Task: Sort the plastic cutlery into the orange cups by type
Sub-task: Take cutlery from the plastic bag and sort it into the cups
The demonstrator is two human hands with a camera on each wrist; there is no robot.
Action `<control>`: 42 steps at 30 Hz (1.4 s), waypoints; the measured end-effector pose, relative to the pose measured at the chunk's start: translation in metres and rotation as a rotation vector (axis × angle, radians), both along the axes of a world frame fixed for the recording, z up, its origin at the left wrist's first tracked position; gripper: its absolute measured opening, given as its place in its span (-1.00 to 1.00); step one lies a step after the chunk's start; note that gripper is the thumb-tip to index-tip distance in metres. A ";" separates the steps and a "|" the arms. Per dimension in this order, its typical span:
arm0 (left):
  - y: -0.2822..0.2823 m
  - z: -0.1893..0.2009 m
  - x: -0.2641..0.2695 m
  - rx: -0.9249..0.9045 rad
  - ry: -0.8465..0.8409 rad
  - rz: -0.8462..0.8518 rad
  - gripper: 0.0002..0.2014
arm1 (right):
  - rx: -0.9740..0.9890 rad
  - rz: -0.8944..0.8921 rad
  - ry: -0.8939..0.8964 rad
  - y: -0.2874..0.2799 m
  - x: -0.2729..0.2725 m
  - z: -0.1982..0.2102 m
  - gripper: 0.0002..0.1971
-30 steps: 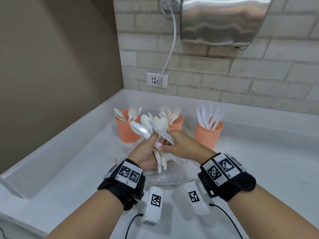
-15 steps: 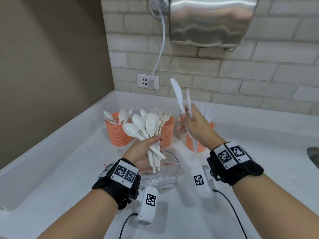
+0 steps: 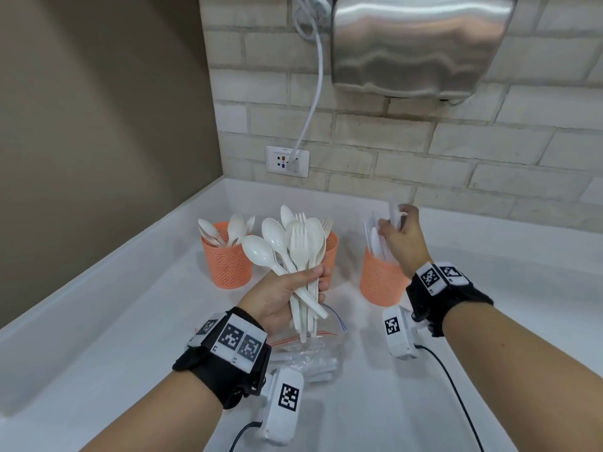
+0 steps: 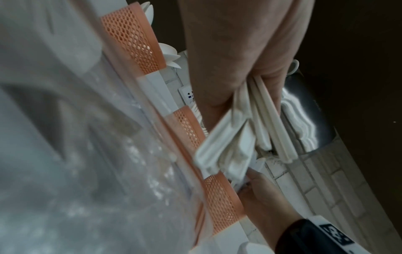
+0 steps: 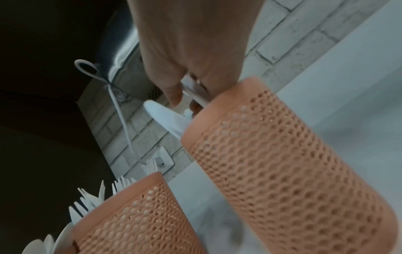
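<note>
My left hand (image 3: 280, 298) has its fingers curled round a bunch (image 3: 293, 249) of white spoons and forks, gripped by the handles with the heads fanned upward, above a clear bag (image 3: 310, 350) that lies on the counter (image 3: 130, 321). My right hand (image 3: 403, 239) is over the right cup (image 3: 380, 282), thumb and fingers pinching a knife (image 3: 393, 207) whose lower end goes down among the knives standing in that cup; the wrist view shows the same pinch at the rim (image 5: 217, 99). Three orange mesh cups stand in a row toward the counter's back edge: the left cup (image 3: 226, 262) near the back left corner holds spoons, the middle cup (image 3: 331, 252), partly hidden behind the bunch, holds forks. On the wall behind hang a dryer (image 3: 417, 44) and a socket (image 3: 287, 160).
</note>
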State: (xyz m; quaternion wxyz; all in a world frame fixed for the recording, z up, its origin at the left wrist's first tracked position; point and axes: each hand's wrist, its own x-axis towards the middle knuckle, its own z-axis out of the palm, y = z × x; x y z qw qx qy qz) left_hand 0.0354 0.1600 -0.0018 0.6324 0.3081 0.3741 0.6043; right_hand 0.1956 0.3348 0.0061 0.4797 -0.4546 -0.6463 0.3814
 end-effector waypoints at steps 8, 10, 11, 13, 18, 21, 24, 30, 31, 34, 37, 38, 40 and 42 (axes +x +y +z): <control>0.001 0.003 0.000 0.038 0.025 -0.027 -0.80 | 0.108 -0.067 -0.092 -0.001 -0.001 0.001 -0.57; 0.002 0.002 0.001 0.031 0.051 -0.004 -0.84 | 0.346 -0.107 -0.105 -0.012 -0.003 0.011 -0.51; 0.002 0.001 0.001 0.025 0.072 0.012 -0.90 | 0.440 -0.116 -0.101 -0.021 -0.005 0.018 -0.52; 0.003 0.001 0.003 0.022 0.108 0.063 -0.93 | 0.508 -0.052 -0.060 -0.043 -0.014 0.029 -0.61; 0.005 0.006 0.015 0.068 0.451 0.242 -0.86 | 0.132 0.404 -0.284 -0.106 -0.045 0.039 -0.23; 0.006 0.002 0.021 0.095 0.616 0.311 -0.77 | 0.065 0.365 -0.385 -0.118 -0.057 0.034 0.06; 0.007 -0.007 0.018 0.064 0.697 0.428 -0.43 | 0.025 0.368 -0.323 -0.116 -0.063 0.027 -0.13; 0.000 -0.001 0.012 0.082 0.652 0.380 -0.17 | -0.225 0.553 0.038 -0.116 -0.058 0.013 -0.62; -0.001 0.000 0.012 0.093 0.619 0.359 -0.16 | -0.259 0.573 0.077 -0.114 -0.057 0.012 -0.65; -0.004 0.003 0.011 0.135 0.532 0.297 -0.14 | -0.354 0.599 0.179 -0.113 -0.055 0.011 -0.68; -0.003 0.005 0.010 0.168 0.471 0.240 -0.26 | -0.421 0.605 0.247 -0.110 -0.055 0.013 -0.66; -0.003 0.005 0.009 0.169 0.448 0.223 -0.35 | -0.420 0.615 0.227 -0.110 -0.055 0.015 -0.65; -0.003 0.006 0.007 0.157 0.412 0.183 -0.53 | -0.373 0.618 0.129 -0.112 -0.055 0.020 -0.62; -0.005 0.008 0.006 0.118 0.335 0.152 -0.68 | -0.315 0.590 0.070 -0.112 -0.056 0.023 -0.61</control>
